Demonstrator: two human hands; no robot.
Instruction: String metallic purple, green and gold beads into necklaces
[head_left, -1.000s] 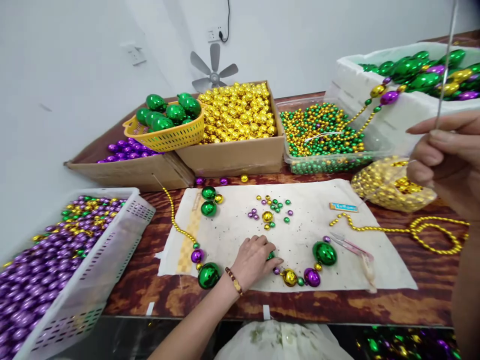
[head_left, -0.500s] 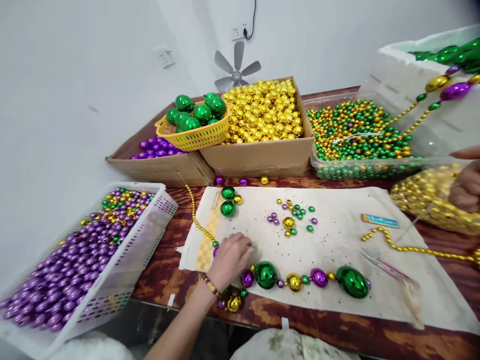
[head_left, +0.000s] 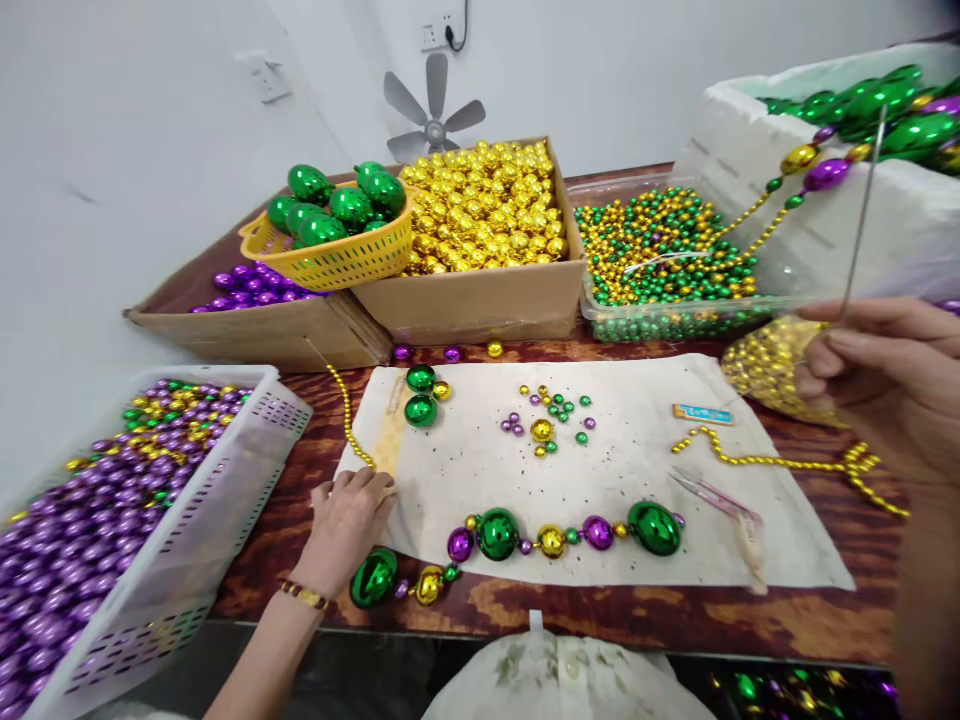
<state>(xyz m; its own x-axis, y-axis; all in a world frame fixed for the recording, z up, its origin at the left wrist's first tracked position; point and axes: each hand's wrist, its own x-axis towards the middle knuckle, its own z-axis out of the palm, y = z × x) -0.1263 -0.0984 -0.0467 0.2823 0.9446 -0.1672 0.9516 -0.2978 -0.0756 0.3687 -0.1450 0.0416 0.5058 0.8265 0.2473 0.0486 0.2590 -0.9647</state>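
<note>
My left hand (head_left: 351, 515) rests at the left edge of the white cloth, its fingers bent over the bead strand and hiding part of it. From under those fingers a length of small gold beads (head_left: 346, 415) runs up and away. Lower right of the hand, large green, purple and gold beads (head_left: 498, 534) lie strung in a line. My right hand (head_left: 885, 385), raised at the right, pinches a long thin metal needle (head_left: 864, 215) that points upward. Loose small beads (head_left: 555, 411) and a larger gold bead (head_left: 541, 430) lie mid-cloth.
A white basket (head_left: 262, 385) of purple beads stands left. Cardboard boxes (head_left: 480, 310), a yellow basket (head_left: 337, 265), a clear bin (head_left: 667, 325) and a foam box (head_left: 817, 190) line the back. Tweezers (head_left: 716, 495) and a gold strand (head_left: 802, 462) lie right.
My left hand has moved left and toward me along the strand, uncovering a large green bead. My right hand has come further into view with the needle upright. The view has shifted right.
</note>
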